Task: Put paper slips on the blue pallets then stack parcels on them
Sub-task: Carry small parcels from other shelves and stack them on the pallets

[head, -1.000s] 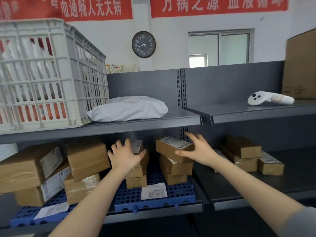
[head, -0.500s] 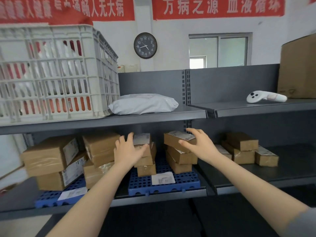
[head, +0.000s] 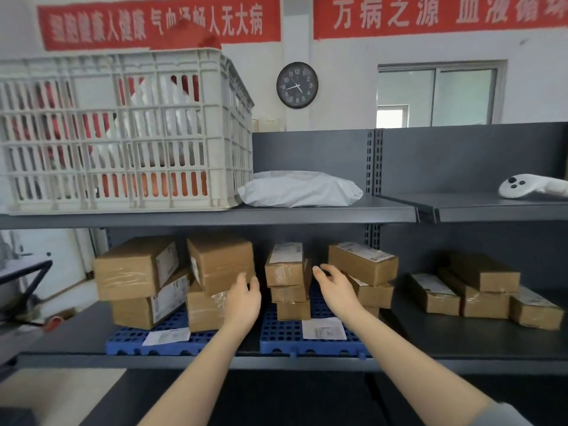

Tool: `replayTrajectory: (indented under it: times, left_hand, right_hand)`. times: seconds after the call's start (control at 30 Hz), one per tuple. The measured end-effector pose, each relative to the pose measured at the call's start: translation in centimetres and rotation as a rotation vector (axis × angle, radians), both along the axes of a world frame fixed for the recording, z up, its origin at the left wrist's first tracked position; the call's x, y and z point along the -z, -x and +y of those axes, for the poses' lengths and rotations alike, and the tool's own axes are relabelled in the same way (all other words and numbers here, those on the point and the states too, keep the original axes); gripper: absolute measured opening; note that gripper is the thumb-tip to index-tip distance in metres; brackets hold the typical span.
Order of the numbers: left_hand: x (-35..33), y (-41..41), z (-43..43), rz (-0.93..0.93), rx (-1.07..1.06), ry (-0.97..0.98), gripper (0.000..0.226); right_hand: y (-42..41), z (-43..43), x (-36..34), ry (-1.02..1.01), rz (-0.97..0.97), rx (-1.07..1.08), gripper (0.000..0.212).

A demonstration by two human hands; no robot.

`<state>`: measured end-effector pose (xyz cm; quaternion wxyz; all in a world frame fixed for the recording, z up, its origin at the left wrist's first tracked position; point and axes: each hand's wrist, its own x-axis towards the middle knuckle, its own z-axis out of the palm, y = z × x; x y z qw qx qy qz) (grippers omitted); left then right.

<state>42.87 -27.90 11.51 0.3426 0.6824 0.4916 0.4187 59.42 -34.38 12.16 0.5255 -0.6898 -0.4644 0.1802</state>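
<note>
Both arms are reaching forward toward the lower shelf. The left hand is hanging empty with fingers loosely spread, just in front of the parcels on the left pallet. The right hand is also empty and slack, hovering between two parcel stacks on the right pallet. The gap between those stacks is narrow. Two blue pallets are lying side by side, each carrying one paper slip at its front edge. Each stack is holding what look like three parcels.
</note>
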Motion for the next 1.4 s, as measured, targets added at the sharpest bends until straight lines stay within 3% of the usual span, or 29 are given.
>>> replayTrajectory:
  times: [0.3, 0.57, 0.77, 1.0, 1.23, 1.4]
  left_hand:
    - [2.5, -3.8, 3.4, -0.322, 0.025, 0.391, 0.062]
    - [3.3, -6.1, 5.6, -0.536, 0.036, 0.521, 0.075]
    - [4.3, -7.3, 7.6, -0.602, 0.077, 0.554, 0.069]
    - [4.3, -8.7, 8.6, -0.578, 0.181, 0.477, 0.058]
    - [4.5, -10.2, 9.1, -0.557, 0.185, 0.521, 0.056]
    - [4.2, -10.1, 9.3, -0.553, 0.213, 0.526, 0.058]
  right_hand:
    - [-2.0, 4.4, 1.1, 0.099, 0.291, -0.041, 0.057]
    - [-2.6, 7.1, 2.0, 0.196, 0.467, -0.048, 0.061]
    - [-3.0, 8.7, 2.4, 0.23, 0.535, -0.04, 0.069]
    - [-3.2, 10.1, 2.1, 0.188, 0.624, -0.013, 0.068]
    - [-3.3, 12.0, 2.8, 0.175, 0.678, -0.005, 0.082]
    - [-2.9, 11.4, 2.3, 0.185, 0.665, -0.035, 0.075]
